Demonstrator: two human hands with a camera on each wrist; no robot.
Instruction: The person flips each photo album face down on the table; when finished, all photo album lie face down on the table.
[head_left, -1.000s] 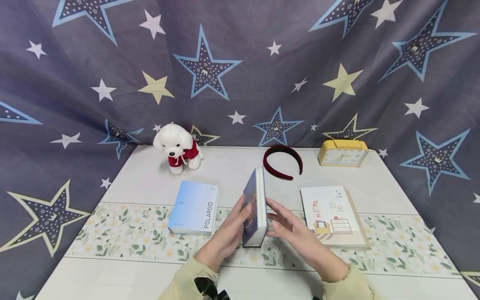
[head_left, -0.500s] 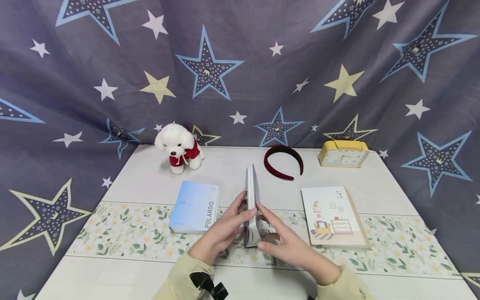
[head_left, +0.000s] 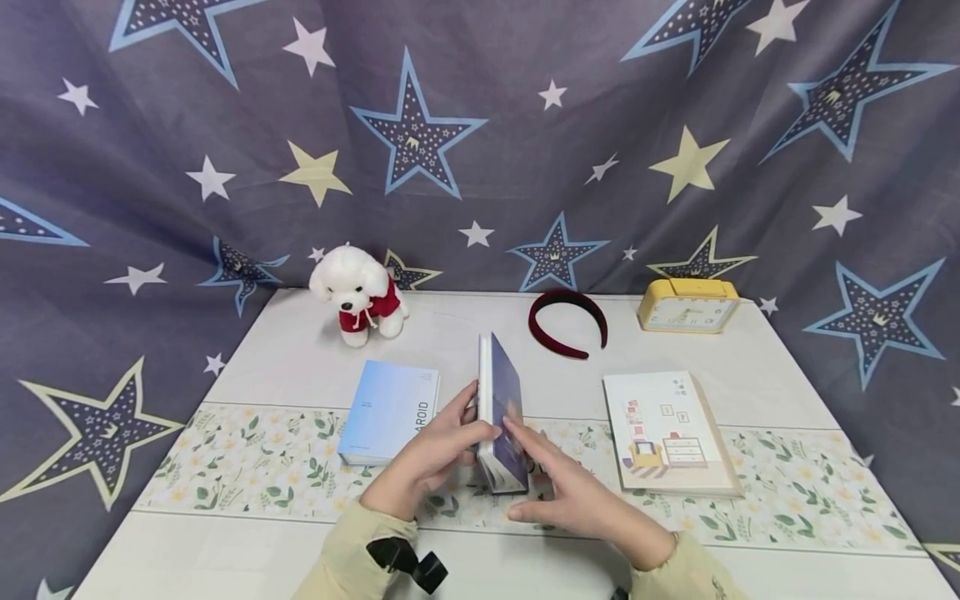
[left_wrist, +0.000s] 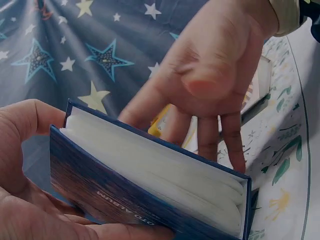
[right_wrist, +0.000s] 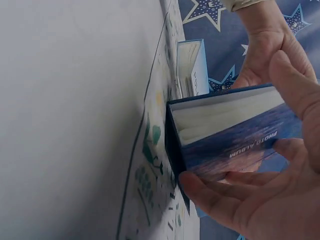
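Note:
A dark blue photo album [head_left: 501, 417] stands on its edge at the middle of the table, page edges towards me. My left hand [head_left: 438, 442] holds it from the left, thumb at the near edge and fingers along the cover. On the other side my right hand [head_left: 573, 483] touches the cover with its extended fingers; its thumb stands away from the book. The left wrist view shows the page block of the album [left_wrist: 150, 165] between its covers. White lettering marks the cover of the album [right_wrist: 235, 150] in the right wrist view.
Left of the album lies a light blue POLAROID album [head_left: 386, 408]; to the right, an illustrated book [head_left: 667, 433]. Along the back are a white plush dog [head_left: 352, 292], a dark red headband [head_left: 551, 342] and a yellow clock [head_left: 688, 307]. A starry curtain [head_left: 480, 167] hangs behind.
The album has turned: its left cover faced me a second ago, and now its right cover shows. It and my left hand have shifted slightly left; my right hand's thumb and fingers have spread.

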